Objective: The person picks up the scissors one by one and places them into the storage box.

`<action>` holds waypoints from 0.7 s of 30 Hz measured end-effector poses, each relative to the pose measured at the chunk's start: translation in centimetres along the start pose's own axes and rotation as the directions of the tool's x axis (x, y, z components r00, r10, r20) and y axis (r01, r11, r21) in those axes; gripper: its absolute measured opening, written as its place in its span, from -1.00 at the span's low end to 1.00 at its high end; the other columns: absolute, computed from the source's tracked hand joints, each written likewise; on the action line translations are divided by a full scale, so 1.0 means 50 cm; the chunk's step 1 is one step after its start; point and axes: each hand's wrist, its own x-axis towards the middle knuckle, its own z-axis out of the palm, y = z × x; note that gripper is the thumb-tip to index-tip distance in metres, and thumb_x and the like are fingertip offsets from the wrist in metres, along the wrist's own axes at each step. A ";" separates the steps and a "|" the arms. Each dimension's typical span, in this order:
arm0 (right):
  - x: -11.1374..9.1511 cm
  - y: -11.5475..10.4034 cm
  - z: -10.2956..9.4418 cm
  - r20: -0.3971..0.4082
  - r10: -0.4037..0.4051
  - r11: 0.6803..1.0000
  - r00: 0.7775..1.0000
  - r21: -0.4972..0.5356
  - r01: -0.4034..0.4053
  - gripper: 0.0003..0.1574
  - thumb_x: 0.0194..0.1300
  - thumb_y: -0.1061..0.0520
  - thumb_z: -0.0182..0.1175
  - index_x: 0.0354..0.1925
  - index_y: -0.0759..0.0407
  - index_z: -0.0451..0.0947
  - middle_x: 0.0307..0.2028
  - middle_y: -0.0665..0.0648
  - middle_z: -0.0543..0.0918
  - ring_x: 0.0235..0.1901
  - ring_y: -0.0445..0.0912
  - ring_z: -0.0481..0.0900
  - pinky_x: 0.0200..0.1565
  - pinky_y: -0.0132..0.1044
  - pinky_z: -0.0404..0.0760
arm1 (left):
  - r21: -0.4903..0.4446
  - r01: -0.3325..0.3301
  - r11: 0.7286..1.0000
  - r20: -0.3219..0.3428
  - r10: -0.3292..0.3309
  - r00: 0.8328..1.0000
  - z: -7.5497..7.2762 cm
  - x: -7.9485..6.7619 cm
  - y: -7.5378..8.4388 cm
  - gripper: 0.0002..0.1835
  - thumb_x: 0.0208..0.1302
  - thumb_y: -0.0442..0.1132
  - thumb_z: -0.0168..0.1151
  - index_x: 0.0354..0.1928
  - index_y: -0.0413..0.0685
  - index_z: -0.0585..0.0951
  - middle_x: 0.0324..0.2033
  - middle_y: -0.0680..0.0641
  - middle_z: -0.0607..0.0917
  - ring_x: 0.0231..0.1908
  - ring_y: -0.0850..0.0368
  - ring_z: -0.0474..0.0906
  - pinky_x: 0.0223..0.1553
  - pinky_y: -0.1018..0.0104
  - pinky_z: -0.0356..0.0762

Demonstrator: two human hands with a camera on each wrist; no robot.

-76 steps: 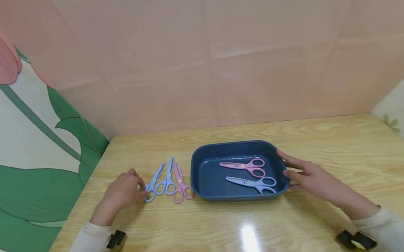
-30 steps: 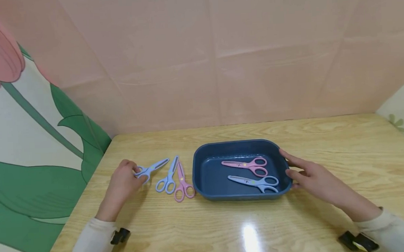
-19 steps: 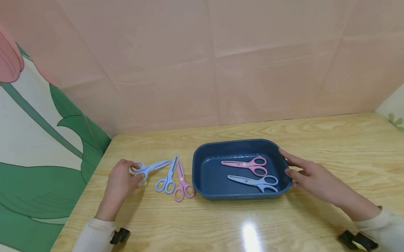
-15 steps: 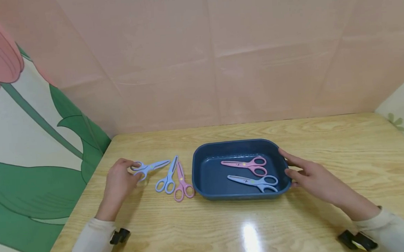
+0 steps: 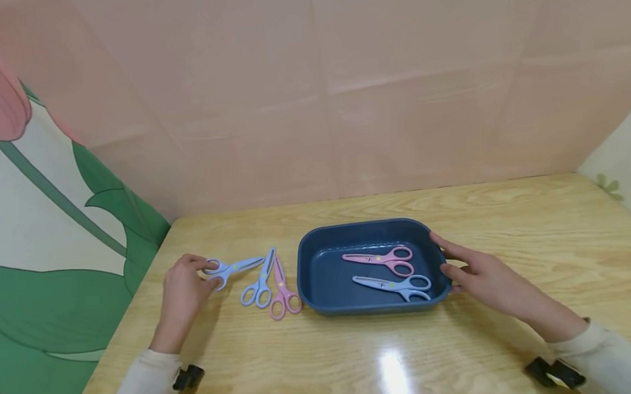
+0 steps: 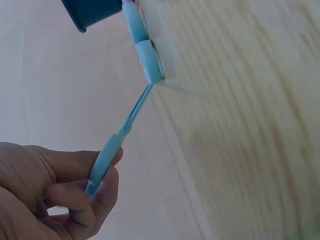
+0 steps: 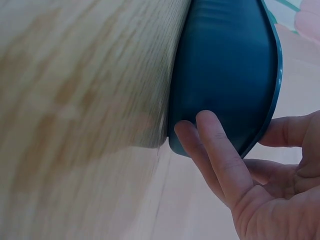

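Left grip (image 5: 184, 287) — pinching leftmost blue scissors (image 5: 236, 267) by handle. Change: handle raised, blades swung flatter than earlier; pair judged under control — outside dark-blue tray (image 5: 363, 310). Right grip (image 5: 483, 275) holding tray end.

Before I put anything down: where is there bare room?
Bare table: in front of the tray, between left sleeve and right sleeve, and behind it, up to the pink backdrop. The tray's left end is bare. Crowded: left of the tray, where three scissors cluster, one held by the left hand.
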 end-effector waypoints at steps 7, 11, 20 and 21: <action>0.001 0.001 0.001 -0.001 0.005 1.000 1.000 -0.010 -0.005 -0.23 0.55 0.08 -0.01 0.58 0.02 -0.03 0.31 0.59 0.37 -0.35 -0.20 0.70 -0.34 -0.37 0.67 | 0.004 -0.002 1.000 -0.027 0.002 1.000 0.009 0.001 -0.002 -0.76 -0.07 -0.38 0.55 -0.26 -0.22 0.80 -0.13 -0.31 0.68 -0.37 -0.14 0.71 -0.17 -0.10 0.62; -0.001 0.000 0.002 -0.005 0.012 1.000 1.000 -0.007 -0.012 -0.23 0.54 0.09 0.00 0.58 0.01 -0.02 0.30 0.58 0.37 -0.36 -0.19 0.70 -0.35 -0.36 0.67 | -0.006 -0.002 1.000 -0.039 0.002 0.999 0.012 0.002 0.000 -0.76 -0.06 -0.38 0.55 -0.26 -0.23 0.80 -0.13 -0.28 0.69 -0.37 -0.12 0.72 -0.19 -0.08 0.64; -0.002 0.000 0.004 -0.007 0.024 1.000 1.000 -0.017 -0.024 -0.23 0.55 0.08 -0.01 0.58 -0.01 -0.03 0.31 0.58 0.37 -0.37 -0.17 0.68 -0.38 -0.35 0.63 | -0.037 -0.042 0.998 -0.060 0.040 0.997 0.012 0.001 0.001 -0.76 -0.05 -0.37 0.55 -0.26 -0.25 0.79 -0.08 -0.24 0.72 -0.38 -0.11 0.75 -0.26 -0.03 0.68; -0.001 0.000 0.004 -0.008 0.025 0.999 1.000 -0.019 -0.025 -0.23 0.55 0.07 -0.01 0.58 -0.01 -0.03 0.31 0.58 0.37 -0.37 -0.18 0.68 -0.39 -0.36 0.63 | -0.038 -0.047 0.998 -0.064 0.045 0.997 0.012 0.001 0.001 -0.76 -0.05 -0.37 0.55 -0.27 -0.25 0.79 -0.07 -0.22 0.73 -0.38 -0.10 0.75 -0.27 -0.02 0.68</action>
